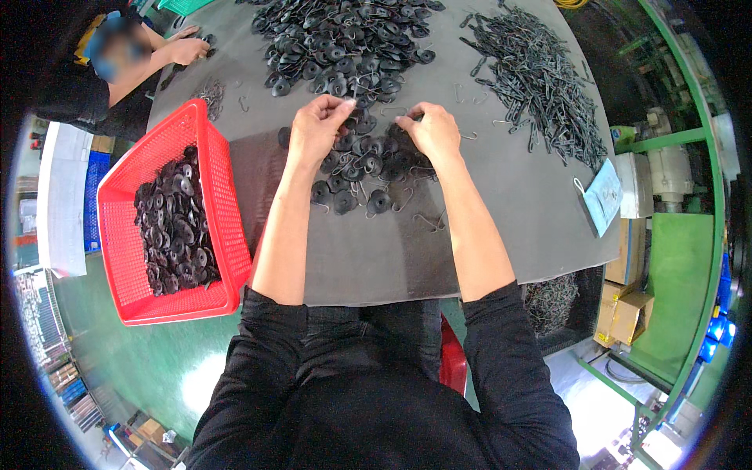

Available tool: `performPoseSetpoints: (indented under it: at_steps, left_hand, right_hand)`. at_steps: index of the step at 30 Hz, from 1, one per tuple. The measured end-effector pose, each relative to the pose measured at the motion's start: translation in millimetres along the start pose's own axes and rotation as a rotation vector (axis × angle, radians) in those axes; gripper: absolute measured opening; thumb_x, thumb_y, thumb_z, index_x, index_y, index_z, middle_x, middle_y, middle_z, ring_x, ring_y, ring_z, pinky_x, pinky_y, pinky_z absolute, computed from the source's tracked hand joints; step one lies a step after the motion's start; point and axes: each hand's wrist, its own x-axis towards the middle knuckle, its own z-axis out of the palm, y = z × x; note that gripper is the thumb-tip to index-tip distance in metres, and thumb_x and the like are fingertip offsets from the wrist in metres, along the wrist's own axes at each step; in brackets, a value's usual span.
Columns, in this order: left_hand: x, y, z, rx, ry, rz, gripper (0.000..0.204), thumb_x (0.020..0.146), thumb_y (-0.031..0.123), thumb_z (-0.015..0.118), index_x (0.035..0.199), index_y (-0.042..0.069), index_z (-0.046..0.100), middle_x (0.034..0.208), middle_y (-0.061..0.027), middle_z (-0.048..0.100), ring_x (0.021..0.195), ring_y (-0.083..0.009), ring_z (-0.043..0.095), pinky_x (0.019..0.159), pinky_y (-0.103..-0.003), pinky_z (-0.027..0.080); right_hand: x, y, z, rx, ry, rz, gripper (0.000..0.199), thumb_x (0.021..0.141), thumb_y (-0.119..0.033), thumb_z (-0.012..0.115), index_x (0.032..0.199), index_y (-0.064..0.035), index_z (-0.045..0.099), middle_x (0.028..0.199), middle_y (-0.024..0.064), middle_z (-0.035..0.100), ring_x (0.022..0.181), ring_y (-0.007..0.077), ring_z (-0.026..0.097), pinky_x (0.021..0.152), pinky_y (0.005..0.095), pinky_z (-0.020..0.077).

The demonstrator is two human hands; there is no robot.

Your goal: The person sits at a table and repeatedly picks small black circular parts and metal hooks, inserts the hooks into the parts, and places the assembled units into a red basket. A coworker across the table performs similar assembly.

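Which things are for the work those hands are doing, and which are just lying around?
Probably for the work:
black discs around the hands
wire hooks
red basket holding more discs
black strips, perhaps

Seemingly just lying about:
light-blue face mask at the table's right edge
cardboard boxes

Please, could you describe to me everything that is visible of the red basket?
The red basket looks like plastic, with small-holed, grid-like walls and a smooth rim. It is roughly rectangular, its open top facing the camera. Black discs lie loose inside, hiding much of the bottom. It is at the left edge of the grey table, overlapping it in view; what supports it is hidden. The left hand does not touch it.
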Motion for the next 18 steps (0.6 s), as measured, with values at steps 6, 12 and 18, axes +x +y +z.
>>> performPoseSetpoints:
  at_steps: [6, 12, 18]
  left_hand:
    - [-8, 6, -10, 0.176, -0.038, 0.072, 0.023, 0.078, 0.024, 0.069, 0.083, 0.002, 0.065, 0.068, -0.0008, 0.061, 0.064, -0.0076, 0.053, 0.061, -0.024, 0.043]
    - [-18, -8, 0, 0.605, 0.185, 0.19, 0.028, 0.074, 0.019, 0.067, 0.099, 0.007, 0.061, 0.101, -0.0138, 0.059, 0.096, -0.0305, 0.056, 0.082, -0.04, 0.045]
    - [-39, -13, 9, 0.839, 0.145, 0.254, 0.026, 0.073, 0.02, 0.069, 0.094, 0.007, 0.062, 0.092, -0.0102, 0.06, 0.087, -0.0277, 0.059, 0.076, -0.039, 0.046]
  right_hand:
    - [10, 6, -14, 0.116, 0.032, 0.007, 0.024, 0.074, -0.034, 0.067, 0.085, -0.0126, 0.069, 0.086, 0.0131, 0.066, 0.086, 0.0312, 0.063, 0.075, 0.0405, 0.0488]
    - [2, 18, -27, -0.071, 0.214, -0.052, 0.022, 0.076, -0.032, 0.066, 0.084, -0.0117, 0.068, 0.083, 0.012, 0.066, 0.082, 0.0309, 0.063, 0.072, 0.0402, 0.0487]
    - [8, 27, -49, 0.217, 0.055, 0.12, 0.029, 0.081, -0.035, 0.061, 0.079, -0.007, 0.067, 0.083, 0.0119, 0.067, 0.082, 0.0285, 0.063, 0.071, 0.0398, 0.0481]
